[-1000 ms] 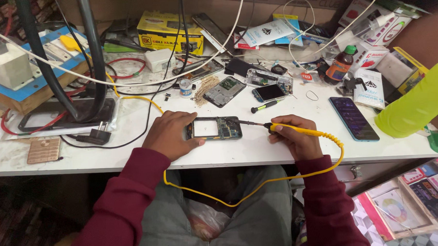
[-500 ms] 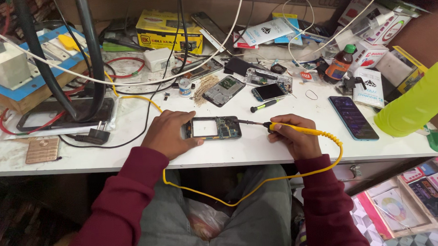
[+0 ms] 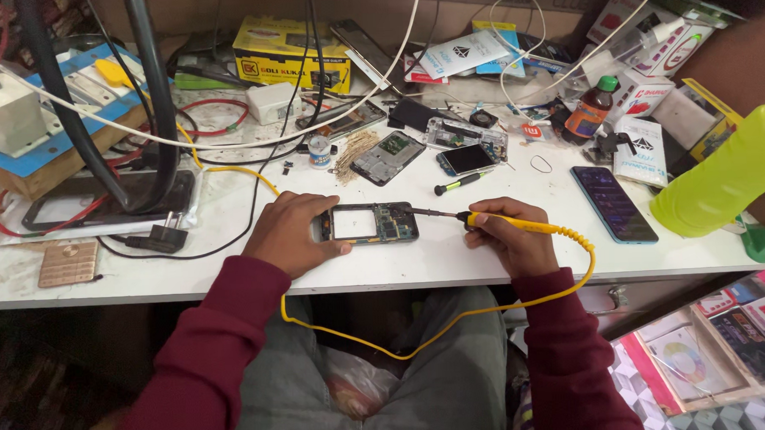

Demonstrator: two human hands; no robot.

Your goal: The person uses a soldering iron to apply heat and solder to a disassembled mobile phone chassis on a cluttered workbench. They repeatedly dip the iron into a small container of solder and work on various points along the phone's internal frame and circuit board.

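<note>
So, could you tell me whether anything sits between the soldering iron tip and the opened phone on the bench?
Nothing visible does: the soldering iron in the right hand reaches the opened phone, steadied by the left hand.

Opened phone on table; screwdriver behind it, plug left, smartphone right.

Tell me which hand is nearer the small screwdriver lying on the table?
Right. The right hand sits just below the screwdriver, gripping the soldering iron; the left hand is farther off, steadying the opened phone.
</note>
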